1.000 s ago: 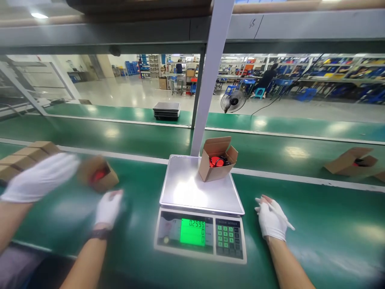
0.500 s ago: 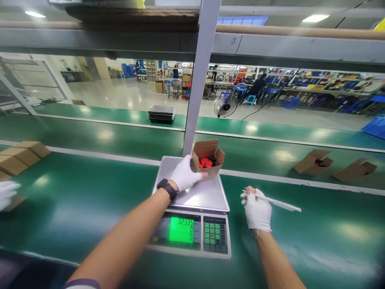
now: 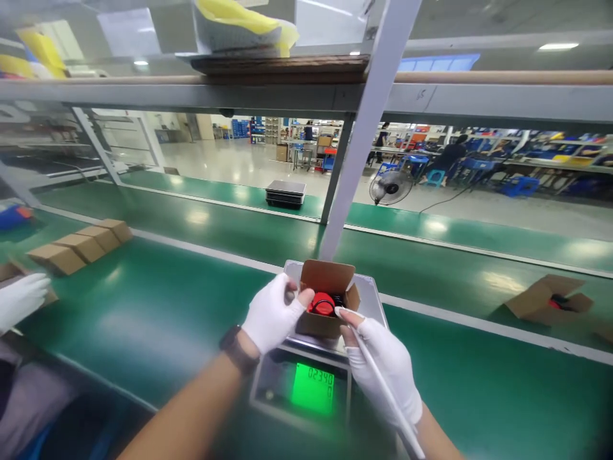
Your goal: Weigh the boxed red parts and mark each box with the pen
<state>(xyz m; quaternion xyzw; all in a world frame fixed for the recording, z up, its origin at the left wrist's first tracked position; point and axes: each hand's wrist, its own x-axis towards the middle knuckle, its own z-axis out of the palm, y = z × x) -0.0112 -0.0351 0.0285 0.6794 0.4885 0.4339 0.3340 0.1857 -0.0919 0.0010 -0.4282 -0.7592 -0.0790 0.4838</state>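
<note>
An open cardboard box [image 3: 320, 327] sits on the metal plate of a weighing scale [image 3: 373, 295], its back flap upright. Inside lies a round red item [image 3: 322, 304] with black cord around it. My left hand [image 3: 274, 313], in a white glove with bare fingertips, grips the box's left side, thumb over the rim. My right hand [image 3: 383, 361], gloved likewise, pinches a long thin white strip [image 3: 383, 383], whose tip is at the box's front right edge. Whether the strip is folded paper or something stiffer I cannot make out. The green scale display [image 3: 313, 388] reads about 0.2340.
On the left, another person's gloved hand [image 3: 23, 297] is at a box, near a row of closed cardboard boxes [image 3: 79, 248]. Another open box [image 3: 539, 303] is on the green belt at right. A metal post [image 3: 357, 140] rises behind the scale. Another scale [image 3: 286, 193] stands farther back.
My right hand has moved left to the box, bringing the white strip with it. My left hand has shifted to the box's left rim. The display went from 0.2335 to about 0.2340.
</note>
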